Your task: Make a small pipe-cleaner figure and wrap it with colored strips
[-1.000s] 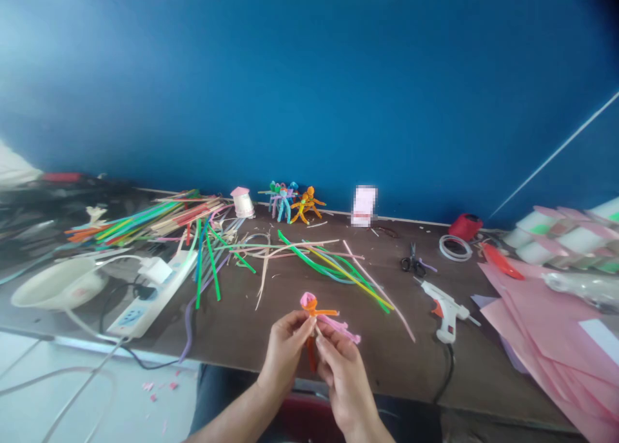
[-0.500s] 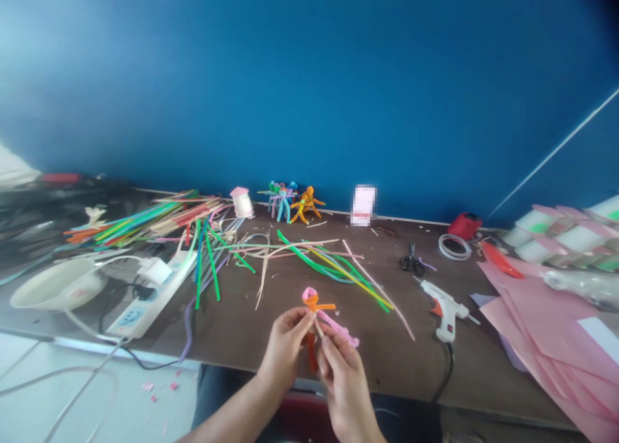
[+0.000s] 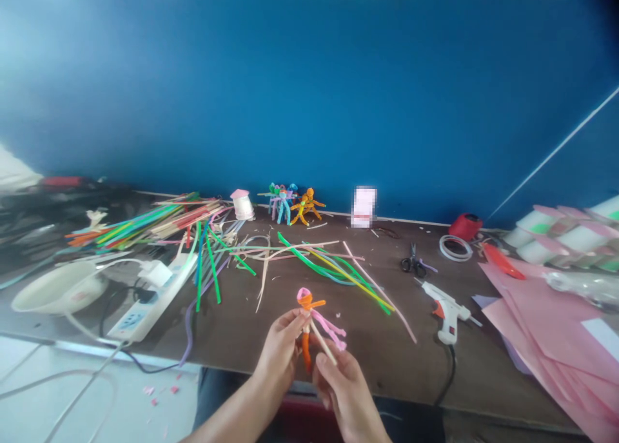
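Note:
Between my hands, above the table's front part, is a small pipe-cleaner figure (image 3: 309, 299) with a pink loop on top, orange wrapped below it and a pink pair of limbs hanging to the right. My left hand (image 3: 284, 340) pinches it under the orange wrap. A cream pipe cleaner (image 3: 322, 341) slants down from the figure, and my right hand (image 3: 344, 380) grips its lower end between thumb and fingers. An orange piece hangs down between the hands, partly hidden by fingers.
Loose green, yellow and pink pipe cleaners (image 3: 338, 269) lie ahead. A glue gun (image 3: 449, 313), scissors (image 3: 412, 262) and pink sheets (image 3: 541, 327) are at right. A power strip (image 3: 155, 301) and white bowl (image 3: 60, 288) stand left. Finished figures (image 3: 283, 204) stand by the blue wall.
My right hand has moved slightly down and right, and more of the cream pipe cleaner shows. The figure has shifted a little left, its pink limbs now hanging more steeply.

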`<state>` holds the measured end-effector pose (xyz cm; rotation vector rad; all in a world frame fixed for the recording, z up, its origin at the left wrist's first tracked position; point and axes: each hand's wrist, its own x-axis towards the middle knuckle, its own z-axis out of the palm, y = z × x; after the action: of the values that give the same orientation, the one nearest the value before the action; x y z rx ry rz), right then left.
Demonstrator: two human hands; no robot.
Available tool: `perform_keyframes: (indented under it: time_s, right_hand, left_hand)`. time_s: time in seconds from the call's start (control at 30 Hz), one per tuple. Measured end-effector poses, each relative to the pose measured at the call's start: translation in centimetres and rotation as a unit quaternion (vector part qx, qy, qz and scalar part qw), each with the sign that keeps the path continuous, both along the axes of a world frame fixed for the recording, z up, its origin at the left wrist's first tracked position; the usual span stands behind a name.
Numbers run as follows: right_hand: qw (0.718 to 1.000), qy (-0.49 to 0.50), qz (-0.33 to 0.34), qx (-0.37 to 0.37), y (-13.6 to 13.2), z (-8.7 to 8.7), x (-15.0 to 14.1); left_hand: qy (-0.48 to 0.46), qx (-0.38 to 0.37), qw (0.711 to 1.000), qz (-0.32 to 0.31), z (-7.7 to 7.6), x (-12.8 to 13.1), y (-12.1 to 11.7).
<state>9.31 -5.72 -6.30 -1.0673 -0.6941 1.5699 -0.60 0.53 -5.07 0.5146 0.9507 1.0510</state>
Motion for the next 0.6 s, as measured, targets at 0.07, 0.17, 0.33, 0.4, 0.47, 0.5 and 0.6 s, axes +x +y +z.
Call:
perform_keyframes:
  time_s: [0.07, 0.17, 0.33, 0.4, 0.47, 0.5, 0.6]
  right_hand:
    - [0.994, -0.107, 0.001, 0.030, -0.7, 0.1, 1.0]
    - [0.923, -0.304, -0.175, 0.155, -1.8, 1.3, 2.6]
    - [0.797, -0.481, -0.105, 0.350, -1.5, 4.4, 3.4]
    - [0.748, -0.558, -0.047, 0.357, -0.4, 4.6, 3.3]
    - [0.709, -0.620, -0.025, 0.335, 0.6, 4.3, 3.0]
    - [0.694, -0.642, -0.021, 0.325, 1.0, 4.0, 2.9]
    - [0.664, -0.683, -0.021, 0.303, 1.7, 3.2, 2.4]
  left_hand:
    - [0.029, -0.003, 0.999, 0.029, -0.3, -0.4, 0.3]
    - [0.070, 0.012, 0.997, 0.042, -0.7, -0.6, 0.4]
    - [0.085, 0.043, 0.995, -0.006, -0.3, 0.3, -0.5]
    - [0.064, 0.036, 0.997, -0.033, 0.1, 0.7, -0.8]
    - [0.043, 0.022, 0.998, -0.050, 0.3, 0.8, -0.9]
    - [0.035, 0.013, 0.998, -0.052, 0.4, 0.7, -0.8]
    - [0.023, -0.019, 0.998, -0.046, 0.3, 0.3, -0.5]
